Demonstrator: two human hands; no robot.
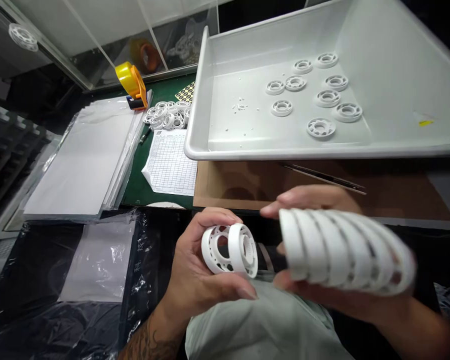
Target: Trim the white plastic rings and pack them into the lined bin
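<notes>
Two white plastic rings (pixel 242 250) with slotted faces sit in my left hand (pixel 195 265), gripped between thumb and fingers and tilted on edge. My right hand (pixel 322 197) is wrapped around a stack of several white plastic rings (pixel 333 250), lying sideways and somewhat smeared by motion. A small gap separates the two groups of rings. Both hands are above my lap, in front of the table edge. Beyond them stands a large white tray (pixel 285 154), with several similar rings (pixel 321 128) lying flat and small white scraps (pixel 240 106) scattered on its floor.
Left of the tray are a pile of white rings (pixel 165 116), a printed form (pixel 172 165), a pen (pixel 145 136) and an orange tape dispenser (pixel 137 85). Stacked white sheets (pixel 82 155) in plastic lie farther left. A thin dark tool (pixel 322 177) rests on brown cardboard (pixel 232 185).
</notes>
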